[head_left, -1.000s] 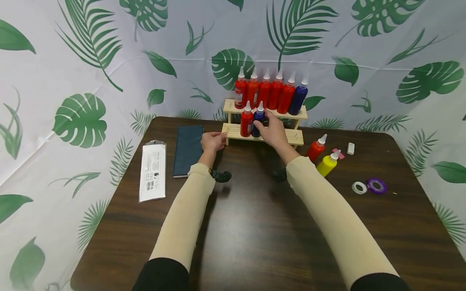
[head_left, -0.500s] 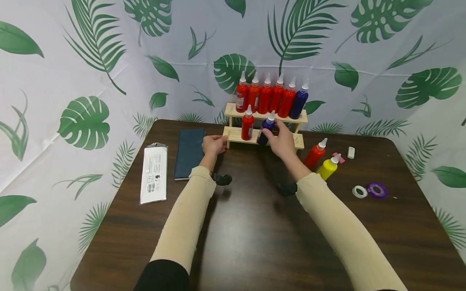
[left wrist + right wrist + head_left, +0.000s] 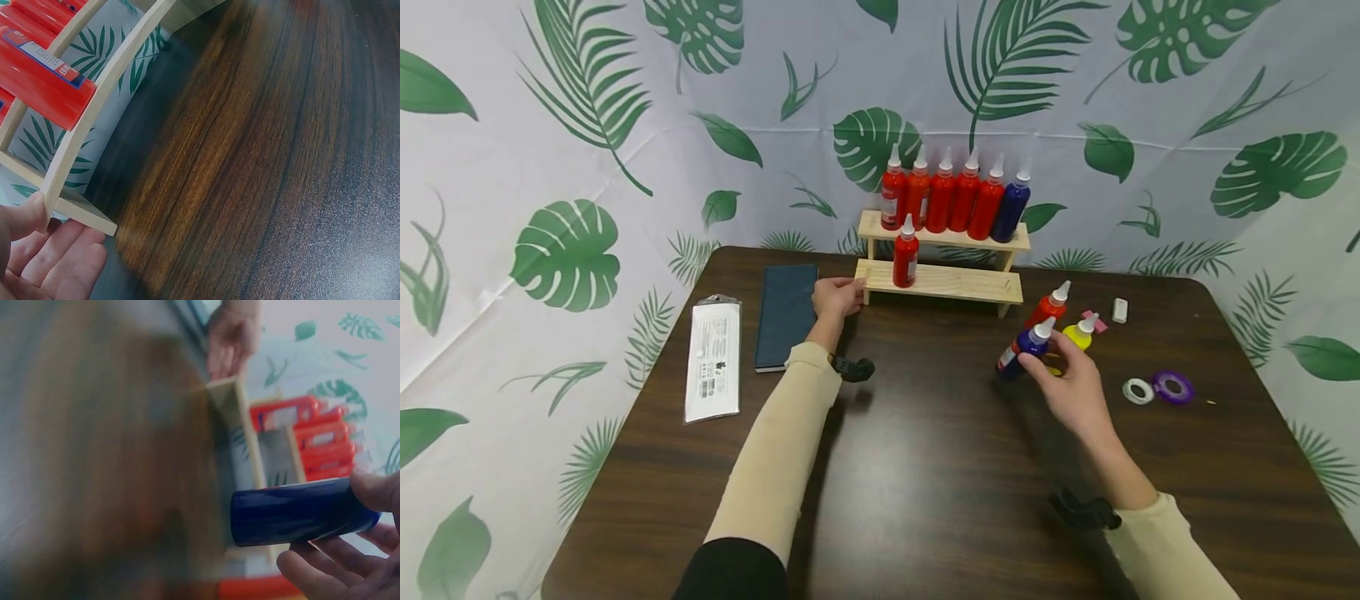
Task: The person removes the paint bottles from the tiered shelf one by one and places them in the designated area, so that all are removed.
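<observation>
My right hand [image 3: 1077, 393] grips a dark blue squeeze bottle [image 3: 1017, 352] with a white pointed nozzle. The bottle is tilted, above the table to the right of a two-tier wooden rack [image 3: 970, 283]. In the right wrist view, the thumb and fingers lie round the upper part of the blue bottle [image 3: 294, 515]. My left hand [image 3: 837, 298] holds the left end of the rack's lower shelf; the left wrist view puts its thumb on the shelf edge [image 3: 55, 181] and the fingers underneath. One red bottle [image 3: 906, 260] stands on that shelf.
Several red bottles [image 3: 940, 202] and one blue bottle [image 3: 1012, 207] line the upper shelf. Right of the rack are a red bottle [image 3: 1049, 305], a partly hidden yellow bottle [image 3: 1078, 335], an eraser [image 3: 1120, 311] and tape rolls [image 3: 1172, 387]. A notebook [image 3: 785, 317] and a white packet [image 3: 712, 358] lie left.
My right hand has taken the blue bottle off the lower shelf and carried it right and towards me, near the red and yellow bottles. The left hand has stayed at the rack.
</observation>
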The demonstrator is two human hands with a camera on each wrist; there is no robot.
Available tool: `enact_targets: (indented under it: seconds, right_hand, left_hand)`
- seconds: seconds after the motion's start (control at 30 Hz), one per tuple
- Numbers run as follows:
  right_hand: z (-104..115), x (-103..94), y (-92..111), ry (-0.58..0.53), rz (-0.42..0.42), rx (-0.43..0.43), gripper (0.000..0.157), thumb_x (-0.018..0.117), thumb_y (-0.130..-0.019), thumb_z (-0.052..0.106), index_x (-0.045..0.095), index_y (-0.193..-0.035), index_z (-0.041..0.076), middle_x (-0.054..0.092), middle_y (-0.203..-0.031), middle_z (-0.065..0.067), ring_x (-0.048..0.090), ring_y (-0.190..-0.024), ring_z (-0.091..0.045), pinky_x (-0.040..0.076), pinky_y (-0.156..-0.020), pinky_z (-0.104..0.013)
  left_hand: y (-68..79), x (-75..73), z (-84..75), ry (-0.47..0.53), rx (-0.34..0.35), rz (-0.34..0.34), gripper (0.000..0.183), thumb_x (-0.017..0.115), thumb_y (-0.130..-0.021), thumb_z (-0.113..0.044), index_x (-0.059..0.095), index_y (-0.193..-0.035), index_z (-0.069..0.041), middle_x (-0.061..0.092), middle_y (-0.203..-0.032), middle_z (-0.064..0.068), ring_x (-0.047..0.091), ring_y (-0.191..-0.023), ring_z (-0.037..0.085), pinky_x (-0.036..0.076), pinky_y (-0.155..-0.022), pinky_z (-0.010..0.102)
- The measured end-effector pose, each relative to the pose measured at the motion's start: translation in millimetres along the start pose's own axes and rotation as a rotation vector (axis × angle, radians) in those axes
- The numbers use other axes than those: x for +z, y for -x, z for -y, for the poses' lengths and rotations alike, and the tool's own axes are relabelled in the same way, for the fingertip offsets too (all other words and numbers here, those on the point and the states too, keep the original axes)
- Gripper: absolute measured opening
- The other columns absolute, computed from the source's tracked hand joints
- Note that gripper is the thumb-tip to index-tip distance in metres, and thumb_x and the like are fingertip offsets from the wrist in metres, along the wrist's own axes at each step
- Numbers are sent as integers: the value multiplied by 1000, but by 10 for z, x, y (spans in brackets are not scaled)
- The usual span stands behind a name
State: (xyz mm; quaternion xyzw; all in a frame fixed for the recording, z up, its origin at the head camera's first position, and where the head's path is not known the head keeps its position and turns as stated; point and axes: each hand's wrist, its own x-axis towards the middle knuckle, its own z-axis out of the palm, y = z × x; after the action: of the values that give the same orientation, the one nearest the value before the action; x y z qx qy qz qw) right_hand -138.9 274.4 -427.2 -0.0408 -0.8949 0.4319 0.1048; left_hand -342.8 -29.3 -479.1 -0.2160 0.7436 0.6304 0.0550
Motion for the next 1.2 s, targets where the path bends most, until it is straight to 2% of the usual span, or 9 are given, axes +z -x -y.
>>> enact_targets:
  seconds: [0.1,0.23,0.4,0.57,0.87,1.1,1.13,1.2]
  right_hand:
    - [-190,-158,206,41,-16,36,54,63,-93,34,50,-131,-2,56,-125,-26,55,-112,-42,44,-94,-59]
    - [-401,-335,355,101,-69,84,56,62,-94,34,48,-133,-4,55,-126,-30,55,-111,-46,43,-92,-60]
    - [-579,-426,373,137,-139,92,53,63,-94,29,50,-130,-6,55,-124,-30,56,-109,-46,44,-91,-58]
    - [-676,-416,329,139,-162,108,52,63,-94,29,51,-131,-5,56,-126,-28,56,-110,-45,44,-91,-57]
    - [-690,-401,271,116,-128,145,60,59,-95,35,45,-137,-4,51,-132,-30,53,-115,-47,43,-93,-59]
    - [-598,-449,291,127,-129,142,62,60,-95,33,41,-141,-3,51,-132,-30,52,-116,-47,42,-94,-59]
    - [-557,-468,299,135,-142,147,61,60,-95,33,41,-142,0,52,-132,-28,52,-116,-45,43,-94,-58]
    - [-449,-498,311,139,-204,150,59,62,-93,32,43,-142,6,56,-131,-21,56,-115,-38,48,-95,-44]
  left_hand:
    - [-5,5,2,0,-7,1,35,74,-85,-28,70,-111,-5,73,-96,11,72,-82,20,59,-70,33]
    - [-9,6,-8,-6,-5,-3,35,74,-85,-28,71,-111,-5,73,-97,11,72,-81,20,59,-70,33]
    - [-4,-3,-25,-3,2,-5,34,74,-85,-28,71,-110,-5,72,-97,11,72,-81,20,59,-70,33]
    - [-15,7,-24,-4,-15,2,34,74,-85,-28,71,-111,-6,73,-97,11,72,-80,19,59,-69,32]
    - [-13,-1,-14,3,-5,6,34,74,-85,-28,71,-110,-5,73,-95,10,72,-82,20,59,-70,32]
    - [19,-20,-7,15,6,21,33,74,-86,-28,71,-110,-5,73,-95,11,72,-84,19,59,-72,33]
    - [18,-21,-4,16,7,22,33,74,-86,-28,71,-110,-5,73,-96,11,72,-84,19,59,-72,33]
    - [17,-27,0,17,8,20,33,74,-86,-27,71,-109,-5,73,-96,12,72,-84,20,59,-72,33]
